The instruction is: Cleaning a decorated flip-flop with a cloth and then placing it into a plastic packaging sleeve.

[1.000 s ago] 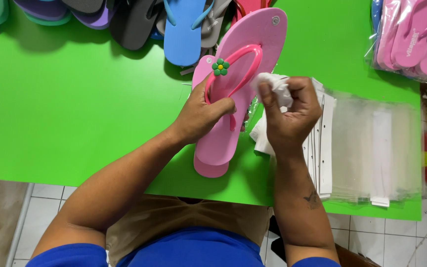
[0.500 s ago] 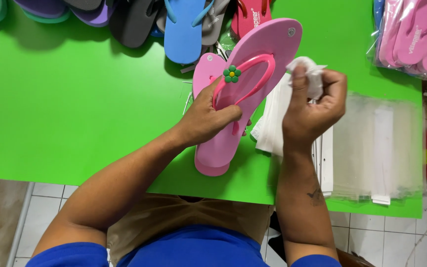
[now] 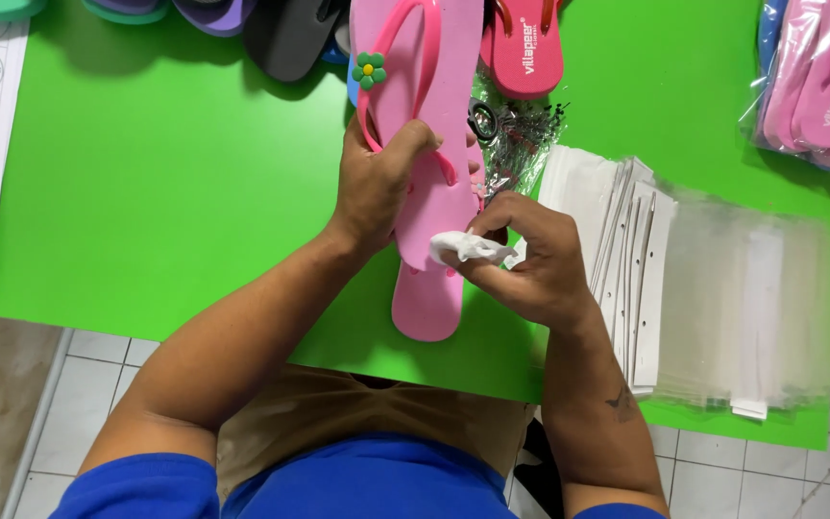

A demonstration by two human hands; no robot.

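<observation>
A: What does the left hand (image 3: 377, 187) have now?

B: It is curled tight around a pair of pink flip-flops (image 3: 425, 163), fingers wrapped over the edge at mid-sole; the pair stands nearly straight up and away from the body, whereas half a second ago it leaned toward the right; the toe end now runs out of the top of the view.

A: And the right hand (image 3: 530, 259)?

B: It pinches a crumpled white cloth (image 3: 468, 248) between thumb and fingertips; a moment ago that hand was lifted beside the sandals, off the sole; now it has come down and the cloth touches the heel part of the upper sandal, just below the left hand.

A: So what does the shift amount to?

B: My reading is that wiping has moved to the heel area, with the pair turned to bring it within reach; the green flower charm (image 3: 369, 69) on the strap sits above the left thumb, away from the cloth.

A: What lies round the hands?

B: The green table (image 3: 165, 192) beneath; a stack of clear bags with white header cards (image 3: 722, 288) just right of the right hand; darker sandals (image 3: 290, 34) beyond the left hand; bagged pink sandals (image 3: 818, 86) far to the right.
</observation>
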